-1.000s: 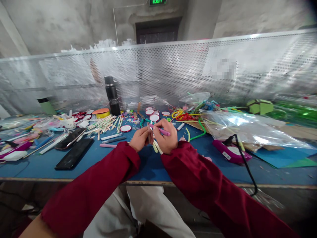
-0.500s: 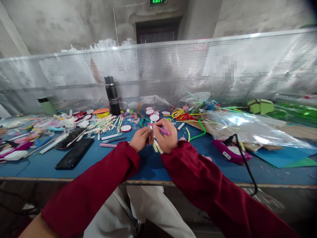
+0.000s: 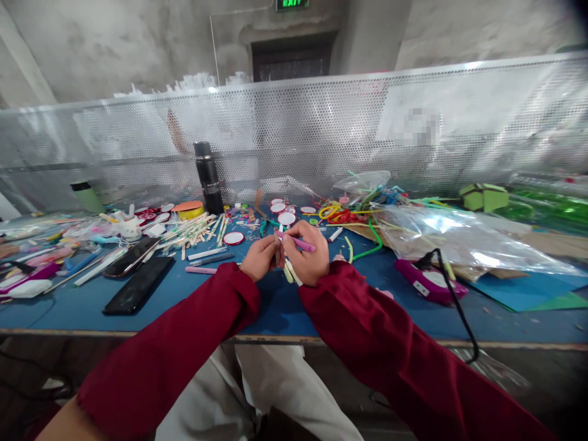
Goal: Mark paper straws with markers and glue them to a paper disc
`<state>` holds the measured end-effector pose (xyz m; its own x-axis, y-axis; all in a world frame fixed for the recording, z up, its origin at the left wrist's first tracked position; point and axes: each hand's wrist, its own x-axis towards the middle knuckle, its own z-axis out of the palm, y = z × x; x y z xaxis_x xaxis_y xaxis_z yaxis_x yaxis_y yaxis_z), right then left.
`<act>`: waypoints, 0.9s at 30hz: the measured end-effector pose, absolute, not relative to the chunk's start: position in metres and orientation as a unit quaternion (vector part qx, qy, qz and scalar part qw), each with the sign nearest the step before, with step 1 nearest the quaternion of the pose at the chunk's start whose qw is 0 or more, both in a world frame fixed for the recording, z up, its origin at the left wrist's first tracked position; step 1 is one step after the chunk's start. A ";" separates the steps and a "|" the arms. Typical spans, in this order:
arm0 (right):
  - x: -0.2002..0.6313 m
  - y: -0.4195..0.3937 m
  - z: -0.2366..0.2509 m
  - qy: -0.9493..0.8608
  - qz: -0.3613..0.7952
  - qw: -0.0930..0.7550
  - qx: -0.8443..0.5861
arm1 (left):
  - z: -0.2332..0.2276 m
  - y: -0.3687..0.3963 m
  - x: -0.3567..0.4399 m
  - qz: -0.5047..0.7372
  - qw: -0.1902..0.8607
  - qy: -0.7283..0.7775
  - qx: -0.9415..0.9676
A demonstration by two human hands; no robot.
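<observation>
My right hand (image 3: 309, 260) is closed around a purple marker (image 3: 304, 244), whose tip end points toward my left hand. My left hand (image 3: 260, 256) is closed too, its fingertips pinched on something small and mostly hidden at the marker's tip. The two hands meet above the blue table (image 3: 275, 309). Just below the fingers, pale yellow strips (image 3: 288, 272) show between the hands. To the left of my left hand lie a pink pen or cap (image 3: 200, 270) and some slim pens (image 3: 207, 253).
Two phones (image 3: 138, 285) lie at the left, near wooden sticks (image 3: 193, 233). A black bottle (image 3: 209, 177) stands behind. Round white-faced lids (image 3: 286, 218) lie beyond my hands. At the right are clear plastic (image 3: 459, 236), a purple device (image 3: 429, 285) with a black cable, and coloured pipe cleaners (image 3: 349, 214).
The purple marker has shifted very slightly between my hands. Both arms and everything on the table stay in place.
</observation>
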<state>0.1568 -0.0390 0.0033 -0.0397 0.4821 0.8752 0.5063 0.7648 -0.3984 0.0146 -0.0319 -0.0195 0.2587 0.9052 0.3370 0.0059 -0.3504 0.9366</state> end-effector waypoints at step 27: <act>0.157 -0.039 0.004 -0.712 -0.008 0.606 -0.355 | -0.017 -0.035 0.015 0.497 0.444 0.360 0.653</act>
